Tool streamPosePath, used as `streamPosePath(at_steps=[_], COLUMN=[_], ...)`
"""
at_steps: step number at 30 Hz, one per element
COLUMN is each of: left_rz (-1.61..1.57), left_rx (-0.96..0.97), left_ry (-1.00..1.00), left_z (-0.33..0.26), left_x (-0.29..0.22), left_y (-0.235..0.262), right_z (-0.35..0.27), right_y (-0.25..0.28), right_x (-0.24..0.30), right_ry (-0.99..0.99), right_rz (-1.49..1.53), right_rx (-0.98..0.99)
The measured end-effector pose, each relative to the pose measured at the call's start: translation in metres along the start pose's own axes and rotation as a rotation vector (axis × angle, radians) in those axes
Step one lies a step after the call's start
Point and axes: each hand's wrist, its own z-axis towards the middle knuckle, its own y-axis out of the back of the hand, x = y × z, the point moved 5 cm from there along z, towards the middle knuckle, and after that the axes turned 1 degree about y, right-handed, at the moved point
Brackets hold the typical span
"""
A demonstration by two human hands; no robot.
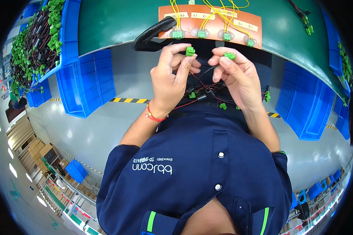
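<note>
Fingertips (224,61) are pinching: I'm seeing the left hand (169,80) gripping a small blocky green plastic connector (190,51) and the right hand (241,80) a second green connector (229,56), each between thumb and forefinger, probably for leaving faces visible. Beyond, a flat orange board (251,17) is bearing yellow-wired green plugs (201,34).

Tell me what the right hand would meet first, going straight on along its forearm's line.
The right hand, pinching a green connector, would probably first meet the near edge of the orange board on the green table; depth is unclear, so it might pass above or below.
</note>
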Motion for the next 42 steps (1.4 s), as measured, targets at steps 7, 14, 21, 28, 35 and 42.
streamPosePath(at_steps=[7,14,21,28,35,42], left_rz=[0.137,-0.303,-0.43,-0.603,-0.916,-0.778], left_rx=[0.128,0.371,0.397,0.467,0.451,0.266], left_ry=[-0.04,0.164,0.165,0.356,0.568,0.534], left_z=[0.008,0.008,0.005,-0.001,0.001,0.008], left_x=[-0.013,-0.006,-0.003,0.005,0.007,0.007], left_y=[-0.02,-0.054,-0.034,-0.019,-0.038,-0.058], right_z=[-0.023,-0.035,-0.02,-0.019,-0.017,-0.015], right_y=[0.008,0.007,0.02,0.03,0.025,0.031], right_x=[0.012,0.027,0.033,0.04,0.046,0.049], right_ry=[0.076,0.047,0.158,0.169,0.181,0.14], right_rz=[0.301,-0.201,-0.286,-0.437,-0.526,-0.681], right_rx=[0.083,-0.031,-0.164,-0.249,-0.274,-0.236])
